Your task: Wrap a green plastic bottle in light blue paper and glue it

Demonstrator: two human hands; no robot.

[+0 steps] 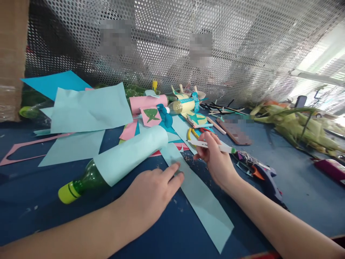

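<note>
With fingers stretched out, my left hand (153, 194) rests on a long light-blue paper strip (205, 198) lying on the dark blue table. My right hand (212, 154) grips a white marker (210, 144) with a green end, held above the strip's right side. Left of my left hand, a green plastic bottle (90, 178) with a yellow-green cap (68, 192) lies on its side. Light-blue paper (132, 154) is wrapped around its body. The strip's far end lies by the base of the wrapped bottle.
Light-blue sheets (91, 109) are piled at left. Behind lie a pink-wrapped bottle (148, 103) and a yellow-wrapped bottle (184, 106). A dark glue gun (265, 180) and a phone (234, 131) are to the right, with corn husks (293, 124) beyond. A perforated metal screen (167, 43) stands behind.
</note>
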